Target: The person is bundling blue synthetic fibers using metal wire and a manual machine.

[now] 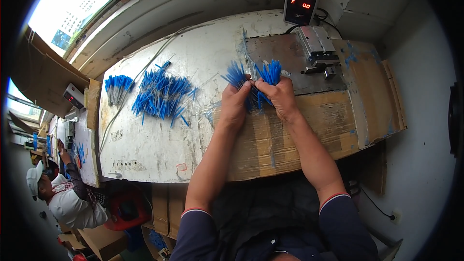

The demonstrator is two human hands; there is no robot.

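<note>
Blue-tipped wire pieces (253,84) sit bunched between both hands on the cardboard-covered bench edge (299,130), the left hand (234,101) and right hand (278,94) each clenched around part of the bundle so the tips fan upward and even out. The fingers hide the bundle's lower ends. Beyond lie a loose heap (162,94), a smaller bunch (117,87) and a metal fixture (319,50), its working part too small to read.

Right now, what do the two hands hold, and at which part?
Both the left hand and the right hand grip one bunch of thin blue sticks near its middle; the tips fan out above.

A dark navy short-sleeved shirt is worn; 2 sleeve cuffs are trimmed with a red-and-white band (forearms bare). No gloves are noted on the left hand (234,102) or the right hand (280,95).
</note>
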